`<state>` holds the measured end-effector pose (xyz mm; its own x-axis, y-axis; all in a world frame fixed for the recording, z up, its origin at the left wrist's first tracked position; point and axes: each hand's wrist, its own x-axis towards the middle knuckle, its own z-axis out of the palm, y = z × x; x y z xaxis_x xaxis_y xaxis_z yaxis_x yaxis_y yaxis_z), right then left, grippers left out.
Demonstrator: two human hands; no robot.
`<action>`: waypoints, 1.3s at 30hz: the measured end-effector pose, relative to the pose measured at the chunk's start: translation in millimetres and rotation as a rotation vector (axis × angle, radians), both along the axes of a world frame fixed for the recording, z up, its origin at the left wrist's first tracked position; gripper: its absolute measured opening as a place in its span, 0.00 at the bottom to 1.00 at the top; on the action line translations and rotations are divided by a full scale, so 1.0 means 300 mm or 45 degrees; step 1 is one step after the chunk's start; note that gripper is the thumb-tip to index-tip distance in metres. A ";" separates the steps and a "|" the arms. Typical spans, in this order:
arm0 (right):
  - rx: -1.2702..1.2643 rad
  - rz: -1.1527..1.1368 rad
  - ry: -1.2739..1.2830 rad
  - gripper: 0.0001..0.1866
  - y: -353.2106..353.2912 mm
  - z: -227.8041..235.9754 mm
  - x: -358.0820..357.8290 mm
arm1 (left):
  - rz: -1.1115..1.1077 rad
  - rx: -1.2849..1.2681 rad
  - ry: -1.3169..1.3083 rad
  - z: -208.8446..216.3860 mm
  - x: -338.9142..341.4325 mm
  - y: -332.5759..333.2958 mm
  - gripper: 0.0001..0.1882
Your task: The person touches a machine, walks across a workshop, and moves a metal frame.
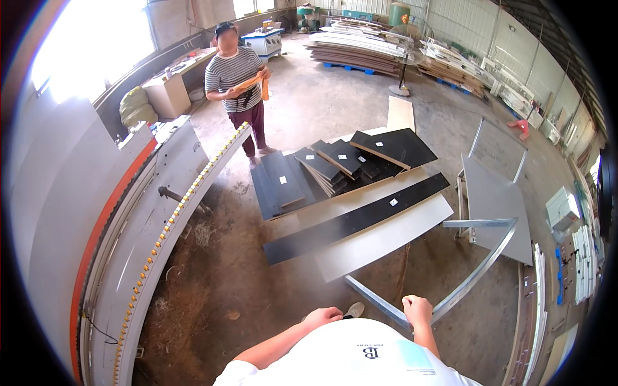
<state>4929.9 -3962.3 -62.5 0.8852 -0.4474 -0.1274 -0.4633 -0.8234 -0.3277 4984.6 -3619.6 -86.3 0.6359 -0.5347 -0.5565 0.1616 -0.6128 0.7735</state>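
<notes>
My left hand (324,316) is at my waist, its fingers loosely curled, with nothing showing in it. My right hand (417,310) is closed in a fist to the right, with nothing visible sticking out of it. Below and behind the fist is the corner of a grey metal tube frame (479,270). Ahead of me lie a long black panel (360,217) with a small white label and a long pale board (389,235). Behind them are several stacked dark panels (283,180), most with white labels, some fanned over each other.
A long machine (161,251) with a row of yellow rollers runs along the left. Past the panels, a person (235,83) in a striped shirt holds an orange cloth (248,83). A large grey board (492,199) stands on the right. Board stacks (357,48) and a fan (404,71) are farther back.
</notes>
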 end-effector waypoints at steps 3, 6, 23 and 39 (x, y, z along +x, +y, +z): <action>0.029 -0.015 0.049 0.12 0.023 0.044 0.019 | -0.034 -0.158 -0.144 -0.029 0.025 0.033 0.21; 0.058 -0.034 0.114 0.13 0.032 0.068 0.022 | 0.663 -0.462 -0.137 -0.051 0.155 0.111 0.19; 0.061 -0.060 0.054 0.15 0.022 0.034 0.008 | 0.544 -0.478 0.073 0.050 0.067 0.045 0.19; 0.028 -0.051 0.092 0.15 0.023 0.033 0.008 | 0.124 -0.208 -0.110 0.101 0.034 0.012 0.19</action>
